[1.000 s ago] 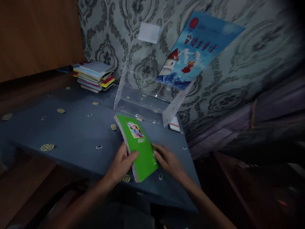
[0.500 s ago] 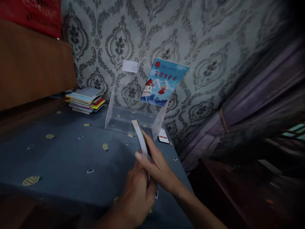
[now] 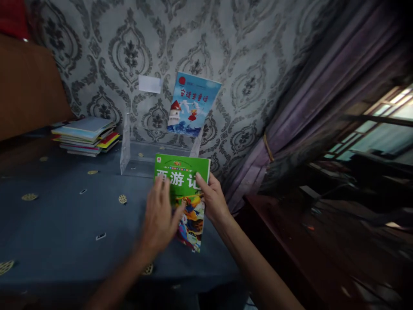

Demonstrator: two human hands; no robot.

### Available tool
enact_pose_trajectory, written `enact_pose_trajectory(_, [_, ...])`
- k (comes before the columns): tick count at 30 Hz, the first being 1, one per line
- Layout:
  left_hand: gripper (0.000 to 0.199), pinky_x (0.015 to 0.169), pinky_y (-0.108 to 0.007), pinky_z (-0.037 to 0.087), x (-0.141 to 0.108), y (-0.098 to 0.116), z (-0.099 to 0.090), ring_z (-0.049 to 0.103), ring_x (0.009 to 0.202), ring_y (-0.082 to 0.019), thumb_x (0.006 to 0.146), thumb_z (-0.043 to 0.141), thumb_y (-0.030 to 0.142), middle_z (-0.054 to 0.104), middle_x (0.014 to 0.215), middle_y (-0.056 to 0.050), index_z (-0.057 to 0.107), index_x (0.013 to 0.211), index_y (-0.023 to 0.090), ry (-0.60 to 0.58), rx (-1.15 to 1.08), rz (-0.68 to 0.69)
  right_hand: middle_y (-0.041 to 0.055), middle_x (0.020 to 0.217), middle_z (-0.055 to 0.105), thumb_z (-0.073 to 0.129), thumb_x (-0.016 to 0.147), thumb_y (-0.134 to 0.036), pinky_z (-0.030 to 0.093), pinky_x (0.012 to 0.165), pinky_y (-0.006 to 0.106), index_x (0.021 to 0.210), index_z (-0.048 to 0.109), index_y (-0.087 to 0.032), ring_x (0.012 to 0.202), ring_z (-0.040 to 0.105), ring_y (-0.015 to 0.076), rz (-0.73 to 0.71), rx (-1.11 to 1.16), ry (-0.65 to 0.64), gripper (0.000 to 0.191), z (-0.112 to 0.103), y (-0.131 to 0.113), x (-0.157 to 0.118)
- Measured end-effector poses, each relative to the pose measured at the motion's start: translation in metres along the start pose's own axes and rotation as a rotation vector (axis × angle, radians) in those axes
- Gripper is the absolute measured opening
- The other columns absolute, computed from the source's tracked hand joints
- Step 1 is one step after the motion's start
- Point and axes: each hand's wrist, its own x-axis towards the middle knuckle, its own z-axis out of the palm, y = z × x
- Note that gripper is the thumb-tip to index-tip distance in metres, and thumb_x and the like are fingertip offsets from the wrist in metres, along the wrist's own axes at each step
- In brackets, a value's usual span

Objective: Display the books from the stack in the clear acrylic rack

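Observation:
A green book (image 3: 180, 165) with white Chinese characters and a colourful picture faces me above the front of the table. My right hand (image 3: 215, 199) grips its right edge, the thumb on the cover. My left hand (image 3: 158, 217) is blurred, its fingers apart over the left part of the cover; whether it touches the book I cannot tell. Behind the book stands a clear plastic stand (image 3: 138, 161), partly hidden by it. A blue book (image 3: 192, 103) with red characters leans at the right end of that stand.
A stack of books (image 3: 85, 135) lies at the back left of the blue-clothed table (image 3: 67, 206), by a brown wooden box (image 3: 29, 86). A white paper (image 3: 149, 84) is near the patterned wall. A purple curtain (image 3: 251, 168) hangs at the right.
The green book has turned from edge-on to cover facing me. My left hand has let go of its lower part and moved up and left, fingers spreading. The view has shifted right.

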Motion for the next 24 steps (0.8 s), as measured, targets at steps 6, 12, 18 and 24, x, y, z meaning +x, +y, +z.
enact_pose_trajectory(6, [0.069, 0.107, -0.043, 0.048, 0.036, -0.045, -0.016, 0.060, 0.126, -0.033, 0.076, 0.074, 0.065, 0.069, 0.125, -0.017, 0.064, 0.122, 0.014, 0.020, -0.625, -0.525, 0.0019, 0.080, 0.072, 0.076, 0.072, -0.063, 0.058, 0.063, 0.031, 0.096, 0.068, -0.024, 0.083, 0.071, 0.0240, -0.067, -0.048, -0.025, 0.046, -0.009, 0.001, 0.002])
enact_pose_trajectory(12, [0.067, 0.084, -0.035, 0.059, 0.042, -0.035, -0.003, 0.073, 0.098, -0.029, 0.065, 0.079, 0.071, 0.078, 0.088, -0.010, 0.073, 0.096, 0.012, 0.042, -0.813, -0.618, 0.0001, 0.074, 0.065, 0.065, 0.081, -0.066, 0.054, 0.065, 0.028, 0.075, 0.059, -0.023, 0.078, 0.065, 0.0196, -0.243, -0.122, 0.088, 0.044, -0.009, -0.005, 0.010])
enact_pose_trajectory(18, [0.064, 0.081, -0.034, 0.060, 0.062, -0.035, -0.008, 0.073, 0.098, -0.030, 0.066, 0.078, 0.071, 0.079, 0.087, -0.011, 0.075, 0.090, 0.012, 0.013, -0.769, -0.637, 0.0011, 0.075, 0.070, 0.072, 0.072, -0.065, 0.058, 0.064, 0.032, 0.083, 0.060, -0.023, 0.080, 0.069, 0.0236, -0.069, 0.104, 0.169, 0.045, -0.014, 0.012, 0.028])
enact_pose_trajectory(24, [0.042, 0.084, -0.035, 0.061, 0.068, -0.053, -0.015, 0.075, 0.095, -0.028, 0.080, 0.076, 0.053, 0.079, 0.088, -0.012, 0.074, 0.091, 0.013, -0.001, -0.762, -0.794, 0.0016, 0.075, 0.075, 0.071, 0.080, -0.054, 0.061, 0.067, 0.035, 0.096, 0.066, -0.023, 0.076, 0.072, 0.0240, 0.097, 0.232, 0.168, 0.035, -0.029, 0.050, 0.057])
